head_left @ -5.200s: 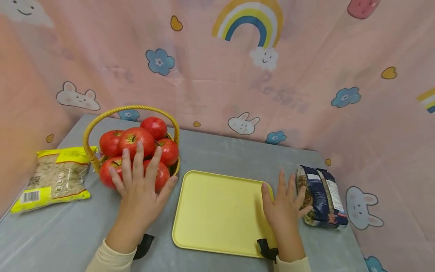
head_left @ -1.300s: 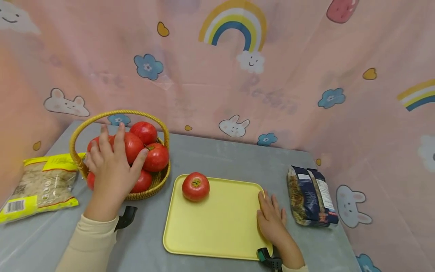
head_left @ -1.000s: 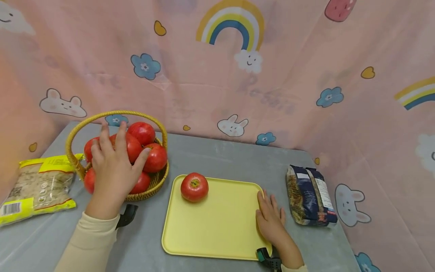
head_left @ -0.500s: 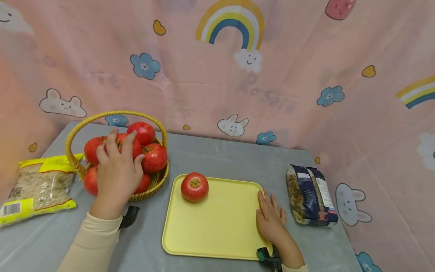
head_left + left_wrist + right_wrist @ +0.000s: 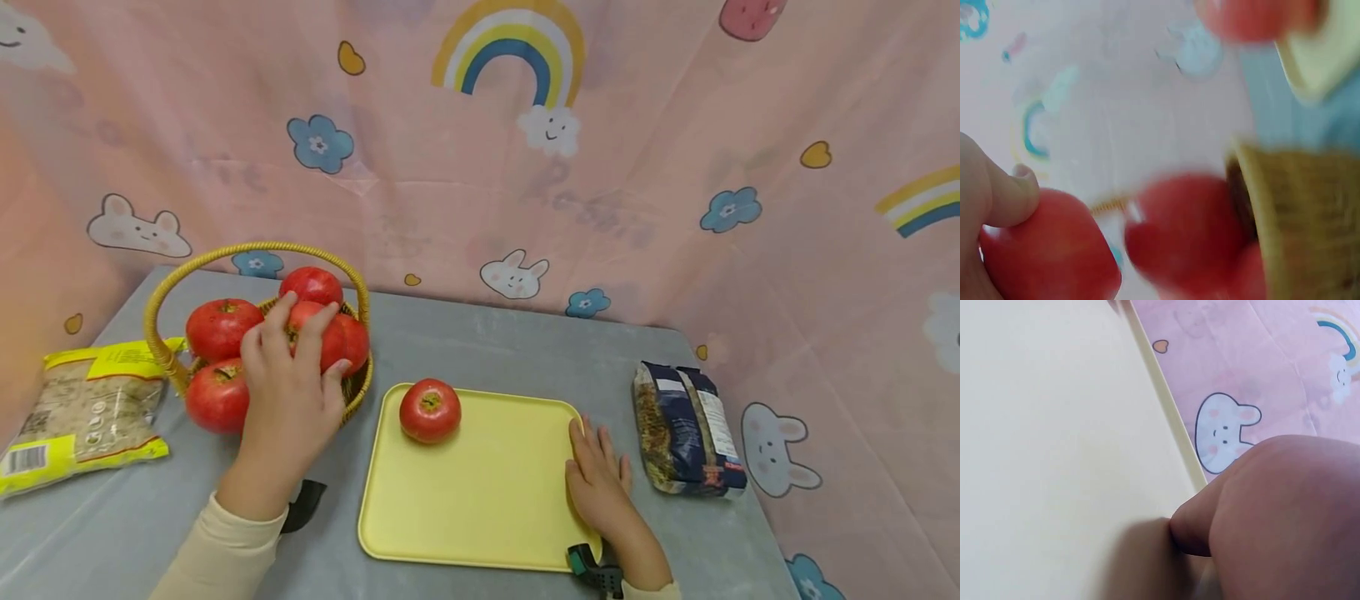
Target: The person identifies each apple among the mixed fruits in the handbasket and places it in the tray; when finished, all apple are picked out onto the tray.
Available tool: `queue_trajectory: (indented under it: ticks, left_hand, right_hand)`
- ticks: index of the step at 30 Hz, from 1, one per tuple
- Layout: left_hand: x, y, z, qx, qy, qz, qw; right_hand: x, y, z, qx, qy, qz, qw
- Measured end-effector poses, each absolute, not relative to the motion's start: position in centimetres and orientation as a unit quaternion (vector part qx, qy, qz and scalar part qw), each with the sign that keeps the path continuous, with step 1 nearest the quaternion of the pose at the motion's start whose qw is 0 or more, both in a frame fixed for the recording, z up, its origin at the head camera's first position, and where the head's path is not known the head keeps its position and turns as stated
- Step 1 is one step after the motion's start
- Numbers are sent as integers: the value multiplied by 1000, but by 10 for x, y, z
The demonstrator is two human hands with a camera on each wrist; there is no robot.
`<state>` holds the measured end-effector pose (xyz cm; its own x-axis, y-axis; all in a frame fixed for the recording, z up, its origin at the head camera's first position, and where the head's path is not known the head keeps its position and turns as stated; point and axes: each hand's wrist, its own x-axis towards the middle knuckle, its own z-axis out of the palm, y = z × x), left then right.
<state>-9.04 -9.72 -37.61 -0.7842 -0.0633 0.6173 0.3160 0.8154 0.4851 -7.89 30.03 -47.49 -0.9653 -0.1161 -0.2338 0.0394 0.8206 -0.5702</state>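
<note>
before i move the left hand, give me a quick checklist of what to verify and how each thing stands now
1. Grip: ok. The left hand holds a red fruit, thumb on its side.
2. Clear of the basket handle: cannot tell. The held fruit lies within its arch in the head view; the gap is unclear.
3. Tray steadied: ok. The right hand rests at the right edge of the yellow tray.
4. Tray space: ok. Only one fruit sits there, near the far left corner.
5. Bags off the tray: ok. The navy bag lies to its right, apart.
</note>
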Motion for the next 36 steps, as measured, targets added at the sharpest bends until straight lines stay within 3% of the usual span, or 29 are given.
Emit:
queue_trajectory:
  ticks: [4, 14, 24, 29, 36]
  left_hand:
    - [-80, -58, -379, -153, -886, -305, 313]
    - [-96, 40, -408, -287, -918, -209, 179]
    - [-116, 60, -436, -287, -945, -89, 130]
    - [-115, 64, -449, -282, -953, 10, 106]
    - [-109, 69, -455, -266, -956, 79, 96]
  right_hand:
    - [-80, 300, -476, -20, 944, -301, 131]
    - [-81, 300, -477, -28, 946, -297, 125]
    - [-82, 303, -480, -41, 947, -301, 101]
    - [-82, 303, -479, -39, 947, -297, 121]
    - [-79, 305, -484, -42, 945, -308, 102]
